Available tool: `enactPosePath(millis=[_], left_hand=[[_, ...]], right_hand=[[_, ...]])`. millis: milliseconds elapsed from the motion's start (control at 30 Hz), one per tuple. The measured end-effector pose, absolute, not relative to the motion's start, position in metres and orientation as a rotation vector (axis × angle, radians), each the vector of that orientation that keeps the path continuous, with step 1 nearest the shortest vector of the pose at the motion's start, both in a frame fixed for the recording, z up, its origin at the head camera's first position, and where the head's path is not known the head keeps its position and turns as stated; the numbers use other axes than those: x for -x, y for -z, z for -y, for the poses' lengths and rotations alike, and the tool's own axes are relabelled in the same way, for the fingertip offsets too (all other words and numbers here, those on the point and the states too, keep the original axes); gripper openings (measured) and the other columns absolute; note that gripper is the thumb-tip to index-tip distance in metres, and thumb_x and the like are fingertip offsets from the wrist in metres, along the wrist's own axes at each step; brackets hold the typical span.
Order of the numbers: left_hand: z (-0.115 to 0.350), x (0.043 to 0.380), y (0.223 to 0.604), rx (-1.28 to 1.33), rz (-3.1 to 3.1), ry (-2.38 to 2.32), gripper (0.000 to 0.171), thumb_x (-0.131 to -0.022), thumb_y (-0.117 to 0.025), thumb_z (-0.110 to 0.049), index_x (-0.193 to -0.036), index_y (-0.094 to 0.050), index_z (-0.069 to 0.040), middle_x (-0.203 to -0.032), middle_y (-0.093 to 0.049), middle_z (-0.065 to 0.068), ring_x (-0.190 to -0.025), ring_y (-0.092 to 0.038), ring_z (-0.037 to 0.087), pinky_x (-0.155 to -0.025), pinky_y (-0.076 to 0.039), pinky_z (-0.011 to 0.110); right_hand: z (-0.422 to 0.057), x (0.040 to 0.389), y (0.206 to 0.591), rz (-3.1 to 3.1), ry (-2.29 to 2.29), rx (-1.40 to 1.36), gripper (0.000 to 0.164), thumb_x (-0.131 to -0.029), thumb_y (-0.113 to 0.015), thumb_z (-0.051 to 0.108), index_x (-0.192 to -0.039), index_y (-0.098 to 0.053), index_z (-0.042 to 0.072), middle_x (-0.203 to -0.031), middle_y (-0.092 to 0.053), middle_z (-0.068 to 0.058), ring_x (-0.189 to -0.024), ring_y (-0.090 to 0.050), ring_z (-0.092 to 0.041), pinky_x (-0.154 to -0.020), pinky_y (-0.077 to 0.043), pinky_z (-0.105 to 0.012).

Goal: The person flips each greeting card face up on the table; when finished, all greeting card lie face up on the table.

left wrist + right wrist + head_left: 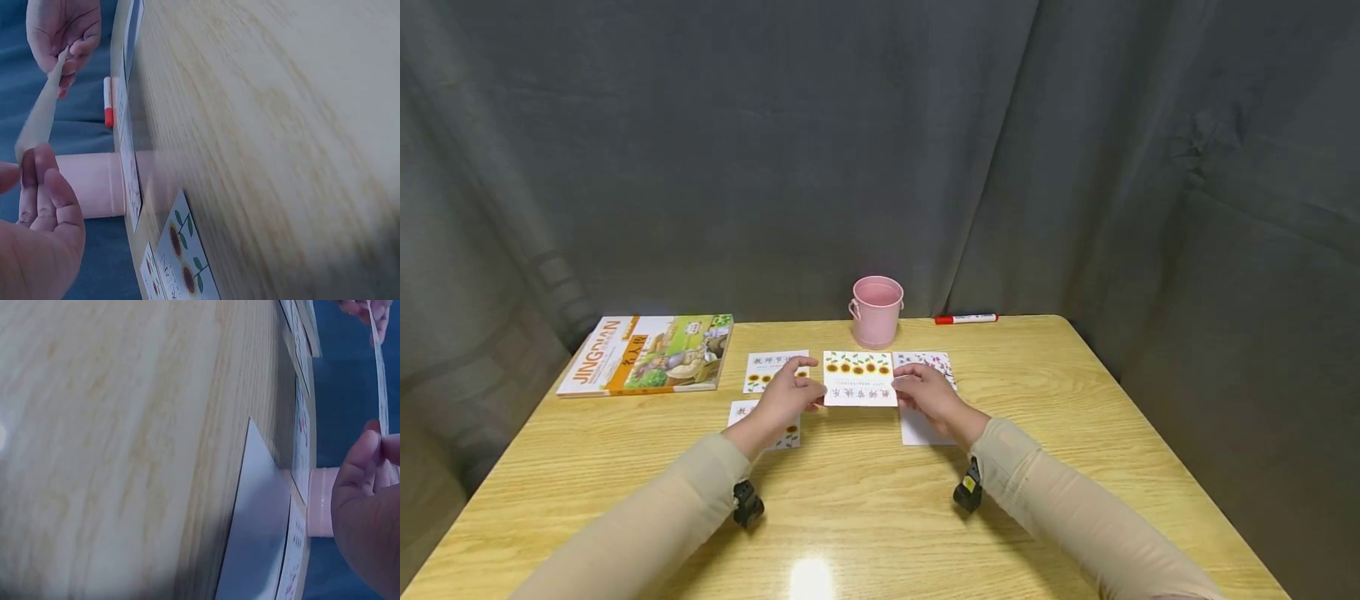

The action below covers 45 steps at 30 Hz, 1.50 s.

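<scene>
A white card printed with a row of sunflowers and upside-down Chinese lettering is held up off the table between both hands. My left hand pinches its left edge between thumb and fingers, and my right hand pinches the right edge. Both wrist views show the card nearly edge-on. Under and beside the left hand lie two sunflower cards, partly covered by it. Beneath the right hand are a card with pink blossoms and a plain white card, also partly covered.
A pink bucket stands at the table's back edge, behind the held card. Right of it lies a red-and-white marker. Books are stacked at the back left. Dark curtain hangs behind the wooden table.
</scene>
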<state>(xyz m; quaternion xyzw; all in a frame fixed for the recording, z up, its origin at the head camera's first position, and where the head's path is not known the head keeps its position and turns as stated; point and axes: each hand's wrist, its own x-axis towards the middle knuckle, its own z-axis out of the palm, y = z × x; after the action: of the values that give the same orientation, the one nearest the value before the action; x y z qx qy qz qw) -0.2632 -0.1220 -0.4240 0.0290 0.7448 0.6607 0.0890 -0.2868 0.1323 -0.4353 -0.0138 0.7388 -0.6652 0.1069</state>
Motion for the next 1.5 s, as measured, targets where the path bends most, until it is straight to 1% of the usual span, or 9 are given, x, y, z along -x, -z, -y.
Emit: enactPosePath(millis=[167,267,467,667,867,1000,1133,1300,1500], left_hand=[[0.119,0.264,0.423,-0.051,-2.228,-1.891,0.048,-0.1,-0.061,-0.013,-0.144,-0.048,0.0,-0.106,-0.066,0.013,-0.089,-0.063,0.023,-0.094,-0.052,0.054],[0.116,0.264,0.423,-0.111,-2.288,-1.773,0.041,-0.101,-0.062,-0.019,-0.138,-0.056,-0.002,-0.11,-0.063,0.014,-0.095,-0.061,0.025,-0.091,-0.051,0.048],[0.11,0.262,0.421,-0.302,-2.345,-1.642,0.04,-0.1,-0.063,-0.011,-0.138,-0.061,0.0,-0.084,-0.06,0.008,-0.077,-0.057,0.019,-0.07,-0.048,0.033],[0.115,0.265,0.422,-0.132,-2.348,-1.841,0.027,-0.102,-0.06,-0.007,-0.128,-0.06,-0.001,-0.071,-0.05,0.001,-0.063,-0.044,0.014,-0.063,-0.042,0.032],[0.12,0.267,0.421,0.085,-2.29,-2.065,0.018,-0.102,-0.058,-0.005,-0.119,-0.05,-0.001,-0.075,-0.061,0.003,-0.07,-0.057,0.018,-0.072,-0.049,0.038],[0.122,0.267,0.424,0.082,-2.298,-2.01,0.013,-0.101,-0.059,-0.004,-0.107,-0.049,-0.002,-0.078,-0.062,0.004,-0.074,-0.06,0.021,-0.072,-0.049,0.036],[0.127,0.266,0.429,-0.061,-2.433,-1.757,0.016,-0.102,-0.061,-0.009,-0.106,-0.047,-0.001,-0.096,-0.055,0.011,-0.086,-0.053,0.024,-0.073,-0.045,0.038],[0.127,0.261,0.435,-0.375,-2.629,-1.39,0.028,-0.098,-0.061,-0.009,-0.121,-0.053,0.006,-0.121,-0.055,0.02,-0.109,-0.055,0.034,-0.09,-0.05,0.048],[0.111,0.25,0.429,-0.841,-2.775,-0.943,0.036,-0.092,-0.062,-0.012,-0.123,-0.062,0.006,-0.12,-0.061,0.02,-0.111,-0.057,0.037,-0.099,-0.048,0.054]], right_hand=[[-0.128,0.285,0.43,-2.232,1.833,0.148,0.024,-0.101,-0.056,0.002,-0.121,-0.062,-0.01,-0.081,-0.057,-0.001,-0.071,-0.05,-0.011,-0.067,-0.045,-0.025],[-0.124,0.283,0.427,-2.272,1.715,0.277,0.025,-0.1,-0.057,0.003,-0.12,-0.064,-0.01,-0.081,-0.055,0.0,-0.071,-0.048,-0.011,-0.068,-0.043,-0.027],[-0.115,0.278,0.422,-2.34,1.541,0.43,0.022,-0.099,-0.06,0.004,-0.117,-0.068,-0.007,-0.097,-0.065,-0.005,-0.085,-0.056,-0.014,-0.077,-0.049,-0.03],[-0.11,0.276,0.428,-2.221,1.797,0.151,0.033,-0.104,-0.056,0.015,-0.131,-0.058,-0.004,-0.094,-0.06,-0.005,-0.076,-0.057,-0.013,-0.073,-0.053,-0.03],[-0.121,0.276,0.439,-1.928,1.958,0.116,0.006,-0.104,-0.054,0.007,-0.102,-0.054,0.001,-0.088,-0.065,-0.005,-0.075,-0.064,-0.011,-0.067,-0.055,-0.021],[-0.124,0.277,0.441,-1.928,1.988,0.131,0.008,-0.105,-0.054,0.004,-0.097,-0.055,0.003,-0.083,-0.067,-0.004,-0.075,-0.064,-0.01,-0.067,-0.055,-0.02],[-0.126,0.28,0.439,-2.085,1.918,0.12,0.007,-0.104,-0.054,0.002,-0.101,-0.058,-0.003,-0.081,-0.063,-0.004,-0.073,-0.061,-0.011,-0.067,-0.054,-0.021],[-0.129,0.282,0.438,-2.284,1.638,0.149,0.011,-0.102,-0.056,0.003,-0.102,-0.063,-0.006,-0.082,-0.063,-0.007,-0.074,-0.06,-0.013,-0.069,-0.055,-0.025],[-0.127,0.283,0.439,-2.429,1.418,0.163,0.012,-0.1,-0.059,0.004,-0.091,-0.066,0.0,-0.079,-0.066,-0.008,-0.071,-0.061,-0.014,-0.064,-0.051,-0.025]])
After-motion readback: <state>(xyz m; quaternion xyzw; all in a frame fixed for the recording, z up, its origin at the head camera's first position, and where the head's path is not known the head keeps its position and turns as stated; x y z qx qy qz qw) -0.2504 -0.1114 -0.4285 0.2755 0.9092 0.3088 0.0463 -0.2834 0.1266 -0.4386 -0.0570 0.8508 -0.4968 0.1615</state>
